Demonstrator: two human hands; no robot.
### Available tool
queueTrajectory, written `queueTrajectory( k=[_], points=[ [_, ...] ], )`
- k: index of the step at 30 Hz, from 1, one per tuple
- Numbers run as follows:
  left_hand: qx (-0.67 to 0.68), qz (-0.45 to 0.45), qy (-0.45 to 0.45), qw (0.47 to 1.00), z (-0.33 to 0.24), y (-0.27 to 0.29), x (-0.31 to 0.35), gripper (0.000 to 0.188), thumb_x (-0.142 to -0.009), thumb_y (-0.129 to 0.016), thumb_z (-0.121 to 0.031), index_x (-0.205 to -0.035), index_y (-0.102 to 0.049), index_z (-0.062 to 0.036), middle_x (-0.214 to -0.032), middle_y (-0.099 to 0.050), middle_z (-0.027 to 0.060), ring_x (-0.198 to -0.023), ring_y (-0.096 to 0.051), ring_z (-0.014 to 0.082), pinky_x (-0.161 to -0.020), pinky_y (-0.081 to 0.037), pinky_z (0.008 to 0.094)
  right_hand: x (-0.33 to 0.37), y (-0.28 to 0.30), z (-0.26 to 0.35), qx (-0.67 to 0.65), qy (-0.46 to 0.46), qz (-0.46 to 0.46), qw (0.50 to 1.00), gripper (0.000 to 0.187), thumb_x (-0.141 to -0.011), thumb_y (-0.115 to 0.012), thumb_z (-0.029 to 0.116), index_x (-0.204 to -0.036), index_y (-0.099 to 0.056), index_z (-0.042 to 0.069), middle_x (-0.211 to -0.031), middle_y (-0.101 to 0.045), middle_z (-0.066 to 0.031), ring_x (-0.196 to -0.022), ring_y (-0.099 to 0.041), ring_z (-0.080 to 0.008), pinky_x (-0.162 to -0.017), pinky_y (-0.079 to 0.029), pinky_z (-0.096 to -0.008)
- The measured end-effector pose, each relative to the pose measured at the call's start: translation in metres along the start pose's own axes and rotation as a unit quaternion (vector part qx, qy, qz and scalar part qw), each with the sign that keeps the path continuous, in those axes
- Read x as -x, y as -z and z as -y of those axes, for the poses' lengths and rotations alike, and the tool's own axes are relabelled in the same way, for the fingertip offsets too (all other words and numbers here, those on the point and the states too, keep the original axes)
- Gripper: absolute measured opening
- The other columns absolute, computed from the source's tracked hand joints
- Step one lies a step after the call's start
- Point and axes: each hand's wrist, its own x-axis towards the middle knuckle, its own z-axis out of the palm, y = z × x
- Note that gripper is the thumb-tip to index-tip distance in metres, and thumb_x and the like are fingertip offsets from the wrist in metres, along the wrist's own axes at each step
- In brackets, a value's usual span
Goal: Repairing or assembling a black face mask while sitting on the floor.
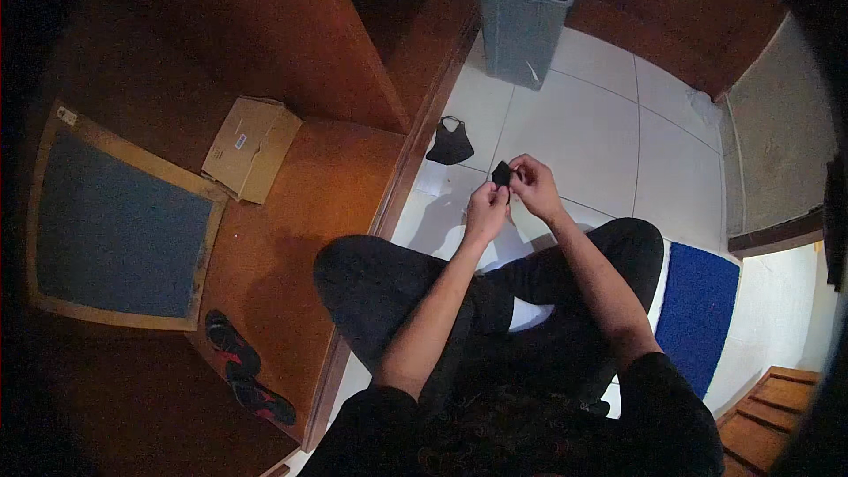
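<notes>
Both my hands meet over the tiled floor in front of my crossed legs. Pinched between them is a small black folded cloth (502, 174), its exact kind too small to make out. My left hand (487, 209) grips its lower part with closed fingers. From the upper right, my right hand (535, 185) pinches its edge. A black face mask (451, 147) with an ear loop lies on the tiles just left of and beyond my hands, touched by neither.
A grey waste bin (521, 31) stands at the far side. To the left, a raised wooden platform (349, 177) carries a cardboard box (250, 148), a wood-framed dark board (124, 221) and black-and-red shoes (234, 349). On the right lies a blue mat (698, 314).
</notes>
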Motion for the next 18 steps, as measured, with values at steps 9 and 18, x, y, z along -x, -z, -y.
queueTrajectory(
  k=[9, 18],
  points=[
    [-0.001, 0.004, 0.010, 1.000, -0.004, 0.001, 0.002, 0.020, -0.088, -0.052, -0.019, -0.078, -0.051, -0.0026, -0.061, -0.057, 0.0053, -0.052, -0.053, 0.0129, -0.051, -0.042, 0.0305, 0.007, -0.002, 0.015, 0.094, -0.034, 0.041, 0.994, 0.016, -0.076, -0.057, 0.007, -0.090, -0.061, 0.001, -0.057, -0.046, 0.0016, -0.053, -0.039, -0.0064, -0.049, -0.034, -0.0244],
    [-0.062, -0.058, -0.057, 0.995, 0.004, 0.002, -0.005, 0.025, -0.085, -0.054, -0.023, -0.074, -0.051, -0.0001, -0.064, -0.058, 0.0104, -0.060, -0.058, 0.0198, -0.059, -0.044, 0.0351, 0.005, -0.003, 0.020, 0.114, -0.017, 0.038, 0.993, 0.016, -0.078, -0.058, 0.005, -0.091, -0.064, 0.000, -0.068, -0.055, -0.0048, -0.058, -0.047, -0.0100, -0.054, -0.039, -0.0250]
  ],
)
